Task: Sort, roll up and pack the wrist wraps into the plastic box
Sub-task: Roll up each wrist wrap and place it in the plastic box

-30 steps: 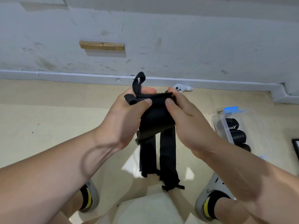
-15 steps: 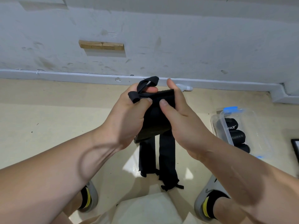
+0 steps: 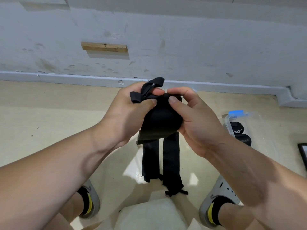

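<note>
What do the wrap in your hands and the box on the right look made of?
Wrap: matte black woven fabric, likely elastic; it bunches and hangs limp. Box: clear glossy plastic; rolled wraps show through its wall.

head view: looks forward and down, close over hands [image 3: 159,117], floor [image 3: 49,113] below.

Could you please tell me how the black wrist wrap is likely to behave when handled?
Probably floppy: the wrist wrap hangs in limp tails. Likely light, since the left hand and right hand hold it aloft by pinching. The rolled part may unroll if released.
</note>
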